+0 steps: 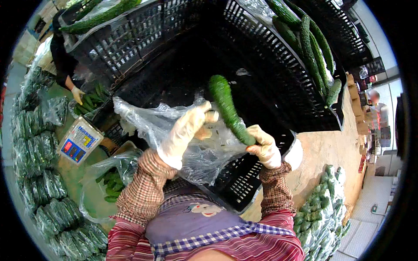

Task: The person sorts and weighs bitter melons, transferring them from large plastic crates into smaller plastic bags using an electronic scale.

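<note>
1. Black plastic crates [183,56] fill the space in front of me, the big one nearly empty; a crate at the far right [348,48] has more bitter gourds [311,48] along its edge.
2. My right hand [264,145], gloved, is closed around the lower end of one bitter gourd [226,108], which slants up and away over the crate.
3. My left hand [187,128], also gloved, pinches the mouth of a clear plastic bag [174,126]; the bag hangs crumpled between my hands, touching the gourd's lower part.
4. The gourd is outside the bag as far as I can tell, though the film blurs the edge, so bagging this one is not yet done.
5. Bagged green bundles [48,187] are stacked on my left and more [322,213] lie at my right, beside a weighing scale [79,140].
</note>
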Motion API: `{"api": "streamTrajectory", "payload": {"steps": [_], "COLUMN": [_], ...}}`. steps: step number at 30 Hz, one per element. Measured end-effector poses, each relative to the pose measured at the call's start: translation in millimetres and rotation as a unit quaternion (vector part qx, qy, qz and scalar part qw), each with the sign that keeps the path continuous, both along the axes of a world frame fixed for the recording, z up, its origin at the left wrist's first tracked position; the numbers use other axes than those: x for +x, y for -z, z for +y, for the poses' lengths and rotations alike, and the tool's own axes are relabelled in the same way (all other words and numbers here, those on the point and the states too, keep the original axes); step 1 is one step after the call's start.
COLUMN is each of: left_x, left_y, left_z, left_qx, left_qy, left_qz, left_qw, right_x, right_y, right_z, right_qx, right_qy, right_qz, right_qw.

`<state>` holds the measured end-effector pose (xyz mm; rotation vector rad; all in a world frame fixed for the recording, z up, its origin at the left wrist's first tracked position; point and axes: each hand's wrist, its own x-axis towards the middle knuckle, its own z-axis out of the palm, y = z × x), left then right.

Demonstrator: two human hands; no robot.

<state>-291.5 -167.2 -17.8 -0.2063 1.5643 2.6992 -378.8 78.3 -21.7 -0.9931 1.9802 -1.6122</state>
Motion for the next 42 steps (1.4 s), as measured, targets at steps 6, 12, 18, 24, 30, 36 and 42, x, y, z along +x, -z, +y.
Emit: {"api": "streamTrajectory", "payload": {"steps": [6, 12, 18, 24, 30, 36, 42], "left_x": [8, 45, 90, 253, 364, 408, 387], "left_y": [-23, -20, -27, -57, 13, 69, 66], "left_z": [-18, -40, -40, -107, -123, -134, -124], "left_qx": [0.030, 0.054, 0.101, -0.273, -0.650, -0.209, -0.175], "left_qy": [-0.035, -0.084, -0.183, -0.513, -0.499, -0.566, -0.546], "left_qz": [-0.093, 0.040, 0.052, -0.037, -0.331, -0.368, -0.326], "left_qw": [0.995, 0.994, 0.977, 0.813, 0.467, 0.708, 0.751], "right_x": [-2, -21, 54, 88, 207, 257, 125], "right_y": [9, 9, -35, -39, 6, 93, 18], "right_z": [-30, -15, -142, -163, -254, -283, -199], "right_qx": [0.355, 0.348, 0.136, 0.077, 0.058, 0.328, 0.078], "right_qy": [0.003, 0.137, -0.092, -0.207, -0.421, -0.401, -0.130], "right_qz": [0.435, 0.311, 0.468, 0.215, 0.335, 0.534, 0.476], "right_qw": [0.828, 0.874, 0.868, 0.951, 0.841, 0.668, 0.866]}}
